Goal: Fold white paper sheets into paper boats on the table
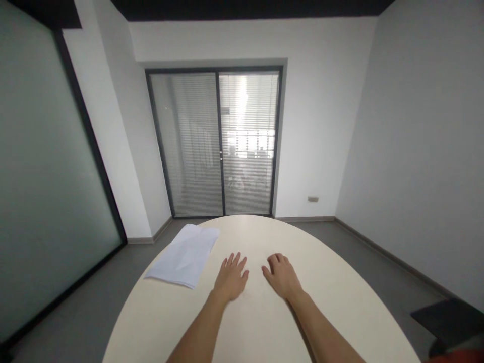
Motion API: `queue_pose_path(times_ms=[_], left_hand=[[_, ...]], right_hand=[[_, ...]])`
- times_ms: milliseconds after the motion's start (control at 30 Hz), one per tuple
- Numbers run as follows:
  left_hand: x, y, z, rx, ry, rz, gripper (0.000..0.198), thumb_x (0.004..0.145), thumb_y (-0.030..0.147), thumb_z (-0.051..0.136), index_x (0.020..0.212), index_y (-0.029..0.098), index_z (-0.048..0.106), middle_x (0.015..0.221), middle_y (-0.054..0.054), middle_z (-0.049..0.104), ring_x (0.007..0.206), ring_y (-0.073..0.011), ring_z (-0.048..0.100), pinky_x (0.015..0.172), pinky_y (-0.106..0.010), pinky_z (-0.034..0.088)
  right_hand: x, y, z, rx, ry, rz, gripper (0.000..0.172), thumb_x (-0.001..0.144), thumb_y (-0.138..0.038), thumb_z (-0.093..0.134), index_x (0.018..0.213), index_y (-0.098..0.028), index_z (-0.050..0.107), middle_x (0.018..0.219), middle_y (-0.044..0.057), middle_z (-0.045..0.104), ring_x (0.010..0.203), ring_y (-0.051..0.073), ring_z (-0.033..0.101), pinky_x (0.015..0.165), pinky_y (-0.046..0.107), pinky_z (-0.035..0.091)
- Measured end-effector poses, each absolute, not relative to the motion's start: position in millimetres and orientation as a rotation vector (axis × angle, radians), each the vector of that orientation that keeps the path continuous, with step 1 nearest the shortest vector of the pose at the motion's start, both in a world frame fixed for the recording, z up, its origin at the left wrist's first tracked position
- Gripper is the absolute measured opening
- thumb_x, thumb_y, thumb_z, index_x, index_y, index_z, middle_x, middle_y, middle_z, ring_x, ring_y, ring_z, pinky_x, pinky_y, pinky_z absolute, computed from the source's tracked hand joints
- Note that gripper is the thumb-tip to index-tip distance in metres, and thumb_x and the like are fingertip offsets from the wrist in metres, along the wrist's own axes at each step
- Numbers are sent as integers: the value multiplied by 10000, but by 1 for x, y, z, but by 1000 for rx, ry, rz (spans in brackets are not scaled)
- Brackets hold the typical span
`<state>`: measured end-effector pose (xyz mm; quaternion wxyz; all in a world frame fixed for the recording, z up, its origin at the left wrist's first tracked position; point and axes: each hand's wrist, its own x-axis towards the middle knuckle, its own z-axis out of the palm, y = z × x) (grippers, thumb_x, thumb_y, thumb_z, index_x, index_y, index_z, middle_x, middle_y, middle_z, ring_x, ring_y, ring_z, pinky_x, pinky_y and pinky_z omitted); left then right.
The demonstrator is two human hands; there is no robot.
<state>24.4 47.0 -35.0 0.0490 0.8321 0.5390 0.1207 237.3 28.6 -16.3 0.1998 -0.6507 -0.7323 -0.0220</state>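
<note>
My left hand [232, 278] lies palm down on the cream round table [257, 327], fingers spread and nothing in it. To its right, my right hand [282, 275] rests on the same tabletop with its fingers a little bent and its thumb apart; I see nothing held in it. A creased white sheet of paper [185, 255], or a few sheets together, lies to the left of my left hand near the table's left edge. Neither hand touches the paper.
Past the table's far edge is a dark-framed glass door or window [222, 146] with blinds. A frosted glass panel [49, 176] stands on the left, a white wall [419, 141] on the right. A dark object, perhaps a chair [449, 320], shows at the lower right.
</note>
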Motion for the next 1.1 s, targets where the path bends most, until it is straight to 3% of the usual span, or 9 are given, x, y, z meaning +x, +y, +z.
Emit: queue_pose_path(times_ms=[133, 300, 1100], left_hand=[[19, 45, -38, 2570, 1572, 398, 523, 982, 392, 308, 1468, 222, 400, 1571, -69, 291, 1456, -281, 211, 1181, -480, 184], [17, 44, -39, 2549, 1594, 420, 512, 977, 379, 320, 1451, 219, 429, 1558, -74, 321, 1446, -297, 237, 1176, -494, 184], [22, 52, -48, 2511, 1605, 440, 511, 961, 385, 351, 1434, 221, 451, 1551, -70, 337, 1443, -288, 247, 1174, -481, 185]], right_hand=[[243, 28, -27, -1684, -2138, -4, 430, 927, -389, 423, 1233, -151, 609, 1290, 143, 587, 1209, 261, 503, 1062, 347, 329], [244, 32, -37, -1834, -2120, 101, 523, 924, -426, 408, 1387, -202, 505, 1504, 104, 424, 1425, 304, 281, 1150, 470, 204], [246, 41, -44, -1855, -2161, 128, 537, 937, -432, 381, 1409, -195, 476, 1524, 121, 392, 1422, 312, 299, 1147, 489, 214]])
